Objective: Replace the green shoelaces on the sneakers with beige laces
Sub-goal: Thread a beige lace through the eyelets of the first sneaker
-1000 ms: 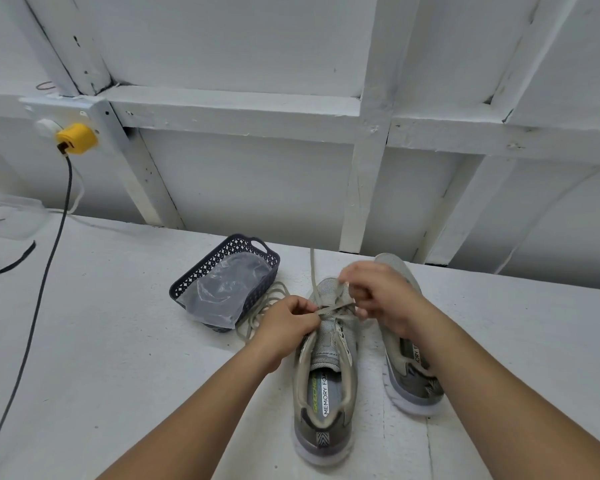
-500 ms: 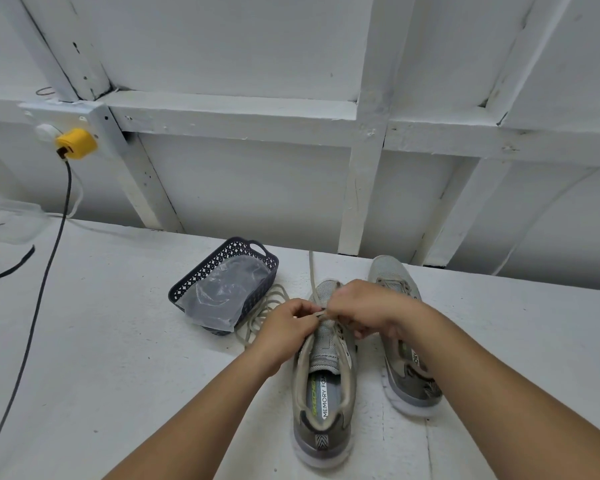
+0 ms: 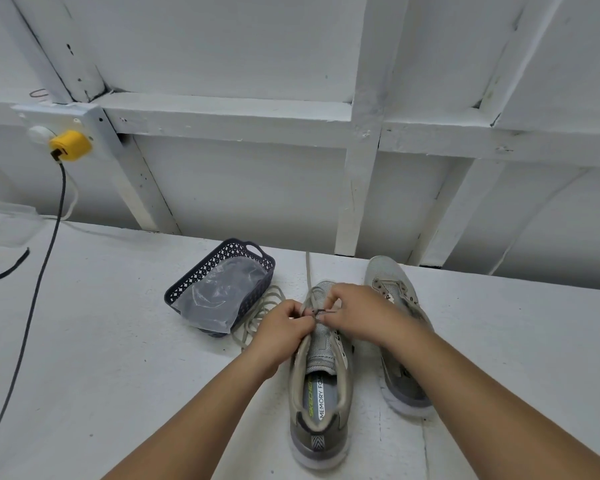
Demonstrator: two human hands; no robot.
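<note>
1. Nearest, below the fingers, the left sneaker [image 3: 321,403] lies heel-first on the white desk [image 3: 101,358], its "MEMORY FOAM" insole showing.
2. The left hand [image 3: 283,327] and right hand [image 3: 362,315] meet over its tongue, fingers [image 3: 326,299] pinched narrowly on the beige lace [image 3: 312,299] at the eyelets.
3. Right of the fingers, the second sneaker [image 3: 392,289] shows bare eyelets.
4. Left of the fingers, loose lace coils [image 3: 257,317] touch a dark perforated basket [image 3: 201,282] holding a clear plastic bag [image 3: 219,296].
5. Beyond the fingers, one lace end runs toward the wall.
</note>
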